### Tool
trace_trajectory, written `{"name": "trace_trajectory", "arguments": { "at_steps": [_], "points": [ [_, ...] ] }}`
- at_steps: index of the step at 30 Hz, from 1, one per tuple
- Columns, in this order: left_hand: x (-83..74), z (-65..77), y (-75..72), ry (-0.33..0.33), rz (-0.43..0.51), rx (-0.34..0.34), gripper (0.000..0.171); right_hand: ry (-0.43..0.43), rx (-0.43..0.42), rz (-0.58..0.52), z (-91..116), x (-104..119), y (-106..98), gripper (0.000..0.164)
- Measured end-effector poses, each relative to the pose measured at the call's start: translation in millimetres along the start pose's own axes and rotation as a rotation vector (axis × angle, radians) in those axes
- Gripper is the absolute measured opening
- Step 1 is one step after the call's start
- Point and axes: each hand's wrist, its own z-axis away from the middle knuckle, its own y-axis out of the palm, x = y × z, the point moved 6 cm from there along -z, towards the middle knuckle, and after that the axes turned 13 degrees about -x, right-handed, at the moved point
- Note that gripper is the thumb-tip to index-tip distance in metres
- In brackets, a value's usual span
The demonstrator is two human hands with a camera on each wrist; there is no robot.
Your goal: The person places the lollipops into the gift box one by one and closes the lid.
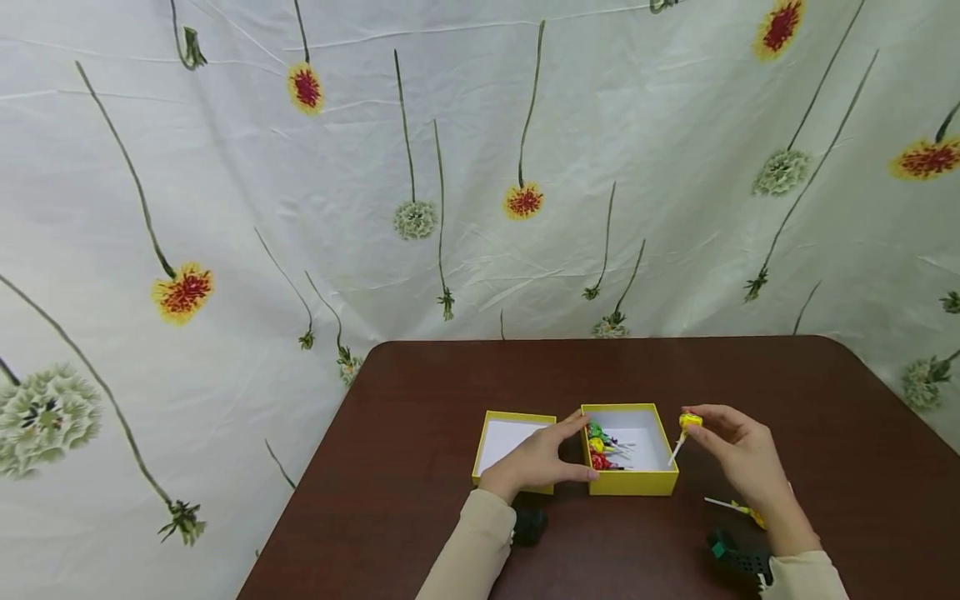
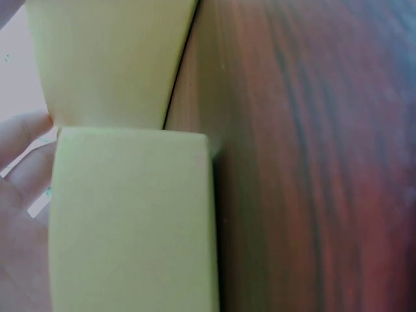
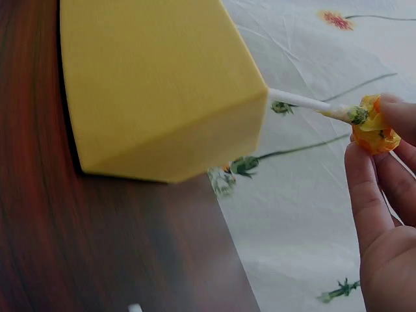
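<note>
My right hand (image 1: 746,454) pinches a yellow-wrapped lollipop (image 1: 689,421) by its candy end, just right of an open yellow box (image 1: 633,483). The white stick (image 3: 302,99) points down and left toward the box's right rim. Inside the box, green, yellow and red lollipops (image 1: 597,446) lie along the left wall, sticks to the right. My left hand (image 1: 536,462) holds the box at its left side, thumb by the front corner and fingers at the far-left rim. Partly hidden beneath that hand is the yellow lid (image 1: 513,429), white inside up.
Another yellow lollipop (image 1: 738,508) lies on the brown table (image 1: 420,467) beside my right wrist. A black strap (image 1: 738,557) is near the right sleeve, and a black device (image 1: 530,527) sits by the left wrist. A flower-print cloth (image 1: 465,167) hangs behind the table.
</note>
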Motion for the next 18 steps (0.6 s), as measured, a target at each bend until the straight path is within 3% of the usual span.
{"name": "trace_trajectory", "arguments": {
  "at_steps": [11,18],
  "points": [
    [-2.5,1.1,-1.2,0.0,0.011,0.0,0.087,-0.064,0.055,0.083,-1.2,13.6,22.0,0.027],
    [-2.3,2.0,-0.2,0.005,-0.004,-0.001,0.087,0.02,0.166,0.09,-3.9,15.1,35.9,0.028]
  ]
}}
